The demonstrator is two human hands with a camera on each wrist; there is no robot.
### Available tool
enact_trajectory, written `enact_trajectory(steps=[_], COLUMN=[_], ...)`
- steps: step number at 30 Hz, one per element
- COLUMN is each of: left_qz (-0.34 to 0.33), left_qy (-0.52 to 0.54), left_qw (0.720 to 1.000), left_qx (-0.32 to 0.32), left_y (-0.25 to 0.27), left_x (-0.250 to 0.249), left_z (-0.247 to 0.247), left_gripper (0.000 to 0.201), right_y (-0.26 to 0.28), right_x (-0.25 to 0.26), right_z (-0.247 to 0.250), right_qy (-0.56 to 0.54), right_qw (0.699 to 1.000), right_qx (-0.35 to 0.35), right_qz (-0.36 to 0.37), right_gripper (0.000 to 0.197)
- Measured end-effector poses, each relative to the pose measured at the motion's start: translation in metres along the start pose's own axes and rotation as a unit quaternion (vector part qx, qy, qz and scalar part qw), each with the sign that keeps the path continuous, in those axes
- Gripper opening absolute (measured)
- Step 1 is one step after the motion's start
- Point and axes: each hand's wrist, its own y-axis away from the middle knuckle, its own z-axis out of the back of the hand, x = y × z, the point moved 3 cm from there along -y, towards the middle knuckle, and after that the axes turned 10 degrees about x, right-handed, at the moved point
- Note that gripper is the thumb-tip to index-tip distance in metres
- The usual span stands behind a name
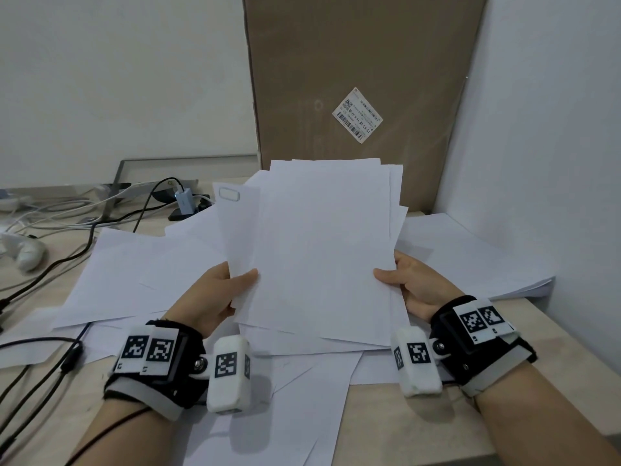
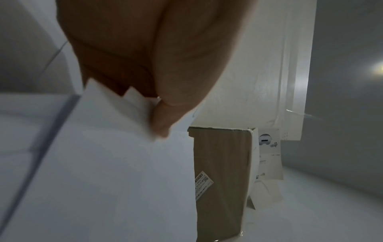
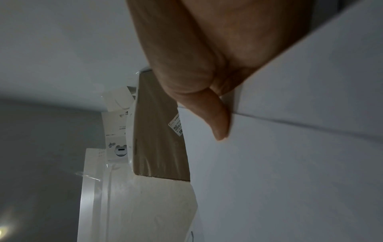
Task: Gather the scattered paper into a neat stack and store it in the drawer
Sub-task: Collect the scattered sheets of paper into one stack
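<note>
- The head view is bright and evenly lit, with soft shadows under the wrists on the scattered white paper sheets; straight lines bow towards the edges.
- Both wrist views are dim, grainy and soft.
- A small yellowish glare spot marks the left wrist view's right edge.

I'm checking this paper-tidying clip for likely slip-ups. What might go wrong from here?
1. The held sheets are fanned and uneven, pinched only at the sides by the left hand and right hand; some may slide out.
2. Loose sheets still cover the desk, some over its front edge; they may fall.
</note>
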Motion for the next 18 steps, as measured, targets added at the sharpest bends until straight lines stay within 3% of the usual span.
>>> enact_trajectory(steps=[3, 8, 12, 18], left_qz=[-0.025, -0.074, -0.090, -0.108], left_qy=[0.070, 0.237, 0.231, 0.183], left_qw=[0.994, 0.955, 0.947, 0.938], left_qx=[-0.075, -0.165, -0.203, -0.274], left_y=[-0.002, -0.003, -0.003, -0.002], left_x=[-0.004, -0.009, -0.005, 0.002], left_z=[0.006, 0.018, 0.027, 0.028], left_gripper=[0.050, 0.030, 0.021, 0.029], right_y=[0.000, -0.002, -0.001, 0.001], right_x=[-0.001, -0.003, -0.006, -0.017], right_z=[0.002, 0.004, 0.000, -0.004], right_qy=[-0.008, 0.005, 0.003, 0.051], right_qw=[1.000, 1.000, 0.999, 0.984], right_qx=[-0.004, 0.000, 0.015, 0.071], right_qz=[-0.008, -0.026, -0.049, -0.154], right_gripper=[0.036, 0.038, 0.038, 0.045])
